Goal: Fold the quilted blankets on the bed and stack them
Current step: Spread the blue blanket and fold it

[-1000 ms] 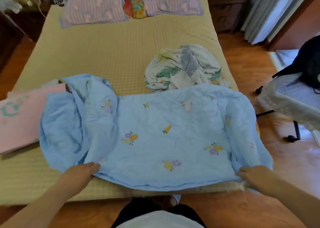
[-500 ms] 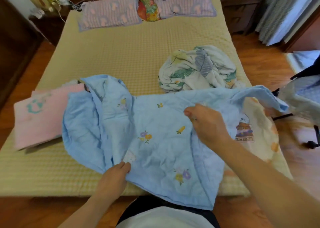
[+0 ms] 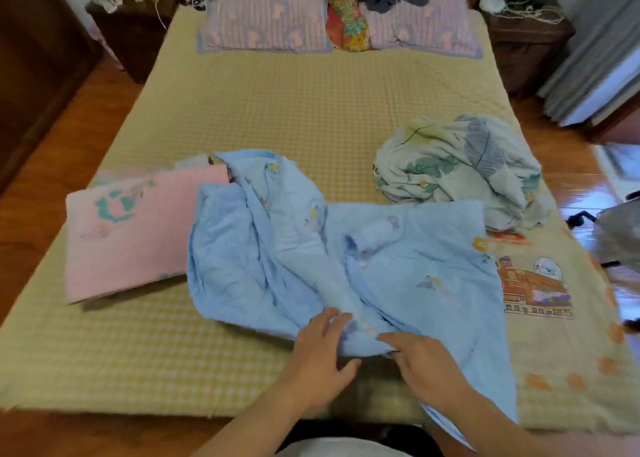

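Both hands, left (image 3: 320, 359) and right (image 3: 424, 364), pinch the near edge of the rumpled blue blanket (image 3: 346, 266). A folded pink blanket (image 3: 128, 238) lies just left; a leaf-print blanket (image 3: 457, 165) is heaped behind.

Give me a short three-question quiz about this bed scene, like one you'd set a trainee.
1. True or false: both hands, left hand and right hand, meet at the near edge of the blue quilted blanket.
2. What lies left of it on the bed? A) a folded pink blanket B) a leaf-print blanket
3. Is the leaf-print blanket folded or crumpled?

Key: 1 true; 2 A; 3 crumpled.
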